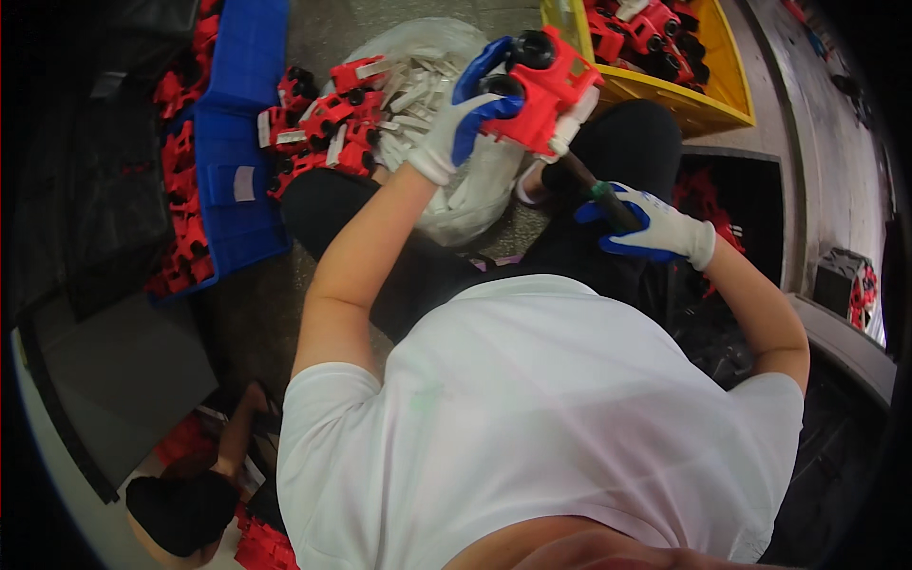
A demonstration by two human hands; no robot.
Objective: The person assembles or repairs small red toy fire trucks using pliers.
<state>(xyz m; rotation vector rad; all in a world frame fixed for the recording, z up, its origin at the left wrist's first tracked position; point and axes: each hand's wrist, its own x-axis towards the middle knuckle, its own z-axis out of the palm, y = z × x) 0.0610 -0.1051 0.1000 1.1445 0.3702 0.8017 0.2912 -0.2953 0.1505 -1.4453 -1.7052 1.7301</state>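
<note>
Grey floor (323, 28) is spreading around a clear plastic bag (465, 220) of white strips (416, 93), which is sitting before the person (541, 399). Nearest, right of the bag, the right hand (651, 225) is grasping a tool (589, 185) by its dark handle, its long axis slanting up and leftward toward a red toy truck (546, 95). That truck is hanging over the bag's upper right, up-left of the right hand's grip; the left hand (465, 119) is being the nearer one, its grip grasping the wheeled side. Its boxy red body is showing two black wheels (535, 49) toward the bag, and a white part (575, 121) is meeting the opposite edge, whether of truck or tool one is not managing to tell. Farther off, other red toys (328, 119) are lying heaped left of the bag, blue crates (233, 214) are standing beyond them, and a yellow crate (698, 98) is resting to the bag's upper right.
</note>
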